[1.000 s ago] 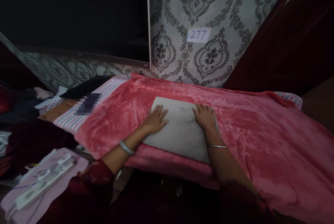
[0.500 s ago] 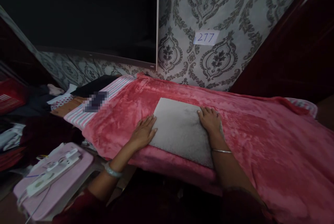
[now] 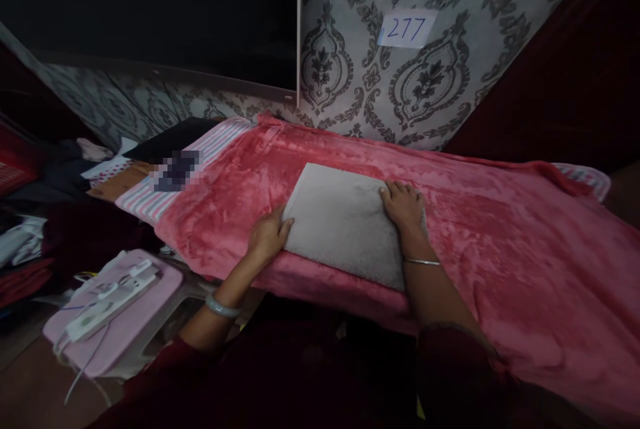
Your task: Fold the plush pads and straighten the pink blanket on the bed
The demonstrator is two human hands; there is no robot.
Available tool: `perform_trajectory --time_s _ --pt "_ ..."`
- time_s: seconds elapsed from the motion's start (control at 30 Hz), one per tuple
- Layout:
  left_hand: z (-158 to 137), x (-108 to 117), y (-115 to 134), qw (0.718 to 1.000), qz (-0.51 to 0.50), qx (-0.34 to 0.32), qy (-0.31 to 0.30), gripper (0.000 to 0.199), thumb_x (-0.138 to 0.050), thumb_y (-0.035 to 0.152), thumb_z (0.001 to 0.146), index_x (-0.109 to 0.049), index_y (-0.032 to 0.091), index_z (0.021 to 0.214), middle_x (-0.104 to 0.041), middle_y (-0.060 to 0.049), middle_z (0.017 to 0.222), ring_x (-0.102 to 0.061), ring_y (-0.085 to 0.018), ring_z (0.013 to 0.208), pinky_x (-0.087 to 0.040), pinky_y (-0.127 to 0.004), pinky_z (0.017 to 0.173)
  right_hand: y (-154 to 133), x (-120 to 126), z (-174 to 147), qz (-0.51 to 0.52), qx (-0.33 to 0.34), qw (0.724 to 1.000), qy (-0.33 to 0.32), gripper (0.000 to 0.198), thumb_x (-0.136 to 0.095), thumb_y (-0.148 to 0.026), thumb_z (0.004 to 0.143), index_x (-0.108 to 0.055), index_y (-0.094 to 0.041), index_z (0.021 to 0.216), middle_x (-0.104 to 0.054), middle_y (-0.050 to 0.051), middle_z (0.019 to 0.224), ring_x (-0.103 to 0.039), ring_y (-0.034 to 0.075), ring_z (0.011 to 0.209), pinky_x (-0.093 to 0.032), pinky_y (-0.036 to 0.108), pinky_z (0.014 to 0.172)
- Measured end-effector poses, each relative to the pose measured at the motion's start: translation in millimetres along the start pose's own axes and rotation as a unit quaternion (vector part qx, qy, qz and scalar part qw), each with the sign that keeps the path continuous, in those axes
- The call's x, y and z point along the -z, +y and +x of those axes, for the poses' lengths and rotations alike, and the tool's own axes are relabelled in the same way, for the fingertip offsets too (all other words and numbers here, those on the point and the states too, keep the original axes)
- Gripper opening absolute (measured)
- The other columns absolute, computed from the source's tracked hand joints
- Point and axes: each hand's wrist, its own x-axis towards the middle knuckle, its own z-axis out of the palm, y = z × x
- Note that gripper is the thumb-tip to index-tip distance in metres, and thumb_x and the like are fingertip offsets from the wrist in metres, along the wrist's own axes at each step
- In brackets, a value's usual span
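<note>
A grey folded cloth [image 3: 345, 226], soft and fleecy, lies as a flat rectangle on the pink-red plush blanket [image 3: 490, 236]. At its left edge is my left hand [image 3: 267, 236], thumb on top and the other fingers curled along the side, partly hidden; it appears to grip that edge. My right hand [image 3: 404, 209] rests palm down on the cloth's upper right part, fingers stretched out. Its forearm covers some of the right edge.
A pink stool [image 3: 107, 356] at lower left carries a white power strip [image 3: 113, 306]. Clothes [image 3: 23, 239] are piled at the left. A large television [image 3: 165, 16] hangs behind, beside a paper marked 277 [image 3: 407, 28]. A blurred dark item [image 3: 176, 171] lies on the striped fabric [image 3: 213, 141].
My left hand's fingers have gone from lying spread at the cloth's left edge to curling around it. My right hand stays on the cloth. The whole view has tilted slightly downward.
</note>
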Motion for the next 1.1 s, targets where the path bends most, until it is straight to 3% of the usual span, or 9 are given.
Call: perform_trajectory --time_s 0.13,0.27,0.47,0.63,0.87,0.97,1.1 --pt "1.9 1.2 4.3 0.999 0.042 0.006 -0.028 0.047 -0.044 0.040 0.099 -0.062 0.014 0.134 -0.075 -0.015 0.117 -0.070 -0.030 0.108 -0.053 -0.039 0.092 0.6 -0.9 0.5 0.000 0.000 1.000 0.004 0.057 -0.026 -0.045 0.106 -0.051 -0.023 0.151 -0.048 0.011 0.157 -0.036 0.034 0.145 -0.025 0.057 0.117" --pt "3.3 0.5 2.3 0.999 0.049 0.014 -0.018 0.042 -0.041 0.035 0.100 -0.065 0.011 0.125 -0.075 -0.017 0.108 -0.070 -0.029 0.101 -0.052 -0.037 0.087 1.0 -3.1 1.3 -0.018 -0.004 1.000 0.008 0.056 -0.026 -0.045 0.106 -0.051 -0.023 0.151 -0.048 0.010 0.157 -0.037 0.033 0.145 -0.027 0.056 0.116" --pt "6.1 -0.9 -9.0 0.998 -0.066 0.001 0.001 0.038 -0.037 0.026 0.096 -0.069 0.017 0.116 -0.075 -0.011 0.099 -0.069 -0.025 0.093 -0.050 -0.035 0.084 2.7 -6.9 2.7 0.010 0.002 0.999 0.032 0.054 -0.030 -0.044 0.104 -0.056 -0.023 0.147 -0.053 0.011 0.153 -0.040 0.035 0.142 -0.028 0.058 0.115" --pt "-5.1 0.9 -23.3 0.974 -0.221 -0.022 0.044 0.028 -0.044 0.032 0.089 -0.066 0.019 0.102 -0.071 -0.006 0.093 -0.065 -0.021 0.087 -0.051 -0.033 0.081 4.7 -8.8 0.9 0.009 0.008 0.999 0.037 0.055 -0.030 -0.044 0.104 -0.057 -0.022 0.146 -0.054 0.012 0.152 -0.042 0.035 0.141 -0.029 0.057 0.115" --pt "-16.3 8.0 -28.3 0.972 -0.219 -0.055 0.069 0.020 -0.058 0.040 0.079 -0.057 0.021 0.073 -0.059 -0.002 0.079 -0.057 -0.017 0.076 -0.049 -0.030 0.073 4.3 -12.8 7.6 0.069 -0.001 0.997 0.045 0.052 -0.037 -0.043 0.102 -0.062 -0.020 0.142 -0.055 0.014 0.150 -0.041 0.036 0.143 -0.027 0.061 0.116" --pt "-13.1 9.3 -31.0 0.973 -0.215 -0.059 0.059 0.024 -0.058 0.044 0.077 -0.056 0.022 0.068 -0.061 -0.003 0.080 -0.059 -0.019 0.080 -0.050 -0.033 0.078 16.6 -2.8 13.8 0.188 0.005 0.980 0.070 0.050 -0.042 -0.040 0.097 -0.068 -0.017 0.133 -0.059 0.017 0.145 -0.045 0.034 0.140 -0.033 0.057 0.115" --pt "-9.9 9.9 -39.9 0.971 -0.225 -0.057 0.056 0.032 -0.058 0.052 0.077 -0.061 0.021 0.070 -0.068 -0.010 0.102 -0.063 -0.025 0.105 -0.050 -0.039 0.097 51.9 20.6 -20.8 0.368 -0.010 0.913 0.176 0.046 -0.050 -0.044 0.089 -0.072 -0.016 0.119 -0.069 0.016 0.123 -0.063 0.029 0.113 -0.050 0.047 0.098"
